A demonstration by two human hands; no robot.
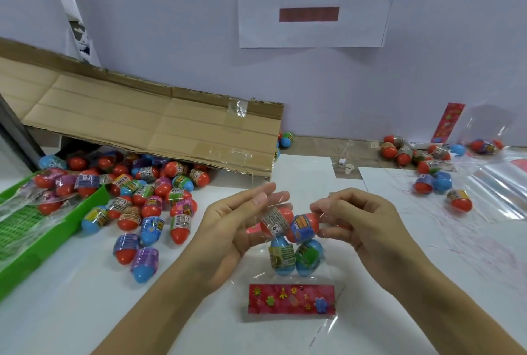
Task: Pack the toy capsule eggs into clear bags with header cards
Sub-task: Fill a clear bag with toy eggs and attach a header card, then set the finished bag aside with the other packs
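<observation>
**A:** What worried you, biggest thing first?

**B:** The white table [285, 337] was crowded. A loose heap of eggs [148, 206] lay to the left under the cardboard flap [148, 123], so anything dropped would have rolled in among them and been lost in the count.

**A:** And the bag itself?

**B:** The clear bag [293, 243] was held up between both hands, its red header card [291, 299] end resting low, toward the person. Four capsule eggs [293, 237] sat inside, two red-ended ones above two blue ones (the film looked thin and slippery).

**A:** The grip?

**B:** The left hand [228, 229] had its fingers curled around the bag's upper left side. The right hand [359, 220] pinched the film at the upper right with bent fingers. I judged that if either pinch slipped, the mouth would gape and the top eggs spill.
</observation>
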